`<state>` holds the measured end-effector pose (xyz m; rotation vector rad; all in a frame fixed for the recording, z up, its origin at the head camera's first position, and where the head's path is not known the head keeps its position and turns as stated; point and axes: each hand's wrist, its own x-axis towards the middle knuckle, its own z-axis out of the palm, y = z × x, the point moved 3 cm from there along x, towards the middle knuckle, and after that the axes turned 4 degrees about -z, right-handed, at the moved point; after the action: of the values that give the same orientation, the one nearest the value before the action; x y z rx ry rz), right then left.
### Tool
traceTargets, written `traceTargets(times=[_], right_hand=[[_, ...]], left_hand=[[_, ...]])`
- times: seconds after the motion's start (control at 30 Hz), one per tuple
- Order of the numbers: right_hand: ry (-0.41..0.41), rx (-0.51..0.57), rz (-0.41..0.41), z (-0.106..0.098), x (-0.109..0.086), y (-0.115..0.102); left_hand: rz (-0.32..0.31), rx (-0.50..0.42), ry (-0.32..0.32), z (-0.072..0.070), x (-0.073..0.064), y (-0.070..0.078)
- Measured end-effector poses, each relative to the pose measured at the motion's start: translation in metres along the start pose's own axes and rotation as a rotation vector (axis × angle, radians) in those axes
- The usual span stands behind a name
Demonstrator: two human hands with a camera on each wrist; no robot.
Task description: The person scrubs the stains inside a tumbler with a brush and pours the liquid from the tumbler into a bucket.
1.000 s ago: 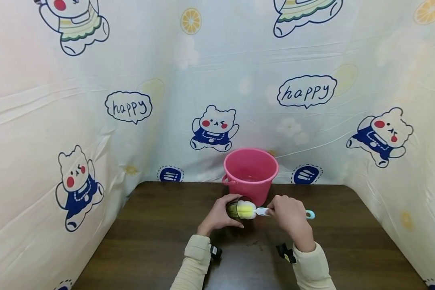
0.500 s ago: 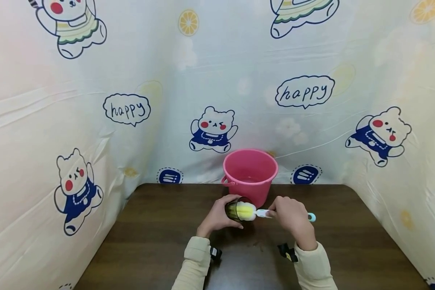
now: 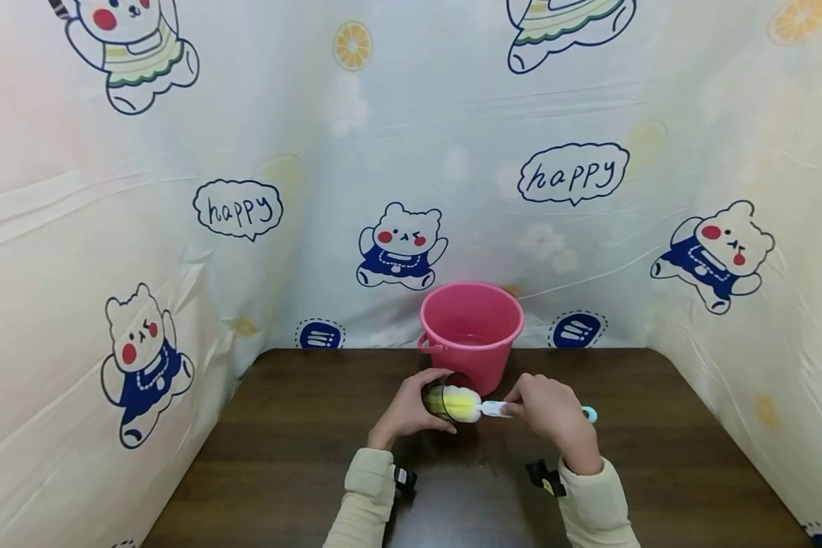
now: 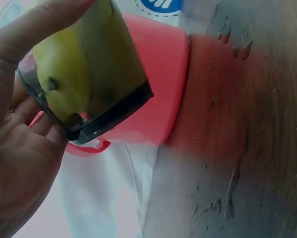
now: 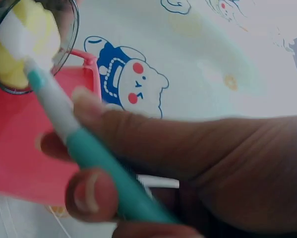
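My left hand (image 3: pixel 411 407) grips a dark, see-through cup (image 4: pixel 101 74) tilted on its side, its mouth facing right. Inside the cup sits the yellow and white sponge head of a cup brush (image 3: pixel 460 404), partly sticking out of the rim. My right hand (image 3: pixel 551 411) grips the brush by its white and teal handle (image 5: pixel 96 153), thumb and fingers around it. The handle's looped end shows past the right hand. In the left wrist view the sponge is seen through the cup wall. Both hands are held just in front of the pink bucket (image 3: pixel 476 358).
The pink bucket stands at the back of the dark wooden table (image 3: pixel 301 441), its handle hanging on the left. Water drops (image 4: pixel 232 186) lie on the tabletop. A printed curtain (image 3: pixel 411 152) encloses the back and sides.
The brush head and cup stay together, with only slight shifts in their angle and place. The whole head view drifts a little. Both hands keep their grips.
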<state>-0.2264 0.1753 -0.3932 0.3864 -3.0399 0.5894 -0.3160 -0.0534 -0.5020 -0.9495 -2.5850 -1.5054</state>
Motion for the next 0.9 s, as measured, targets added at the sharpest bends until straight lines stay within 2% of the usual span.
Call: traceTargets(times=[0.1, 0.23, 0.4, 0.57, 0.77, 0.9], right_hand=[[0.041, -0.053, 0.007, 0.001, 0.001, -0.002], [0.097, -0.094, -0.024, 0.001, 0.003, -0.007], [0.071, -0.061, -0.066, -0.001, 0.001, -0.012], [0.021, -0.019, -0.036, -0.001, -0.003, -0.010], [0.081, -0.104, -0.005, 0.002, 0.001, -0.008], [0.122, -0.122, -0.036, 0.001, 0.002, -0.013]], left_hand=[[-0.015, -0.001, -0.013, 0.001, 0.000, 0.001], [-0.021, 0.005, 0.005, 0.001, 0.000, 0.003], [-0.035, -0.018, 0.012, -0.001, -0.002, 0.002], [-0.024, -0.018, 0.010, -0.002, -0.002, 0.001], [-0.010, 0.013, 0.011, 0.000, -0.001, 0.003], [0.009, 0.014, 0.025, 0.000, -0.001, 0.003]])
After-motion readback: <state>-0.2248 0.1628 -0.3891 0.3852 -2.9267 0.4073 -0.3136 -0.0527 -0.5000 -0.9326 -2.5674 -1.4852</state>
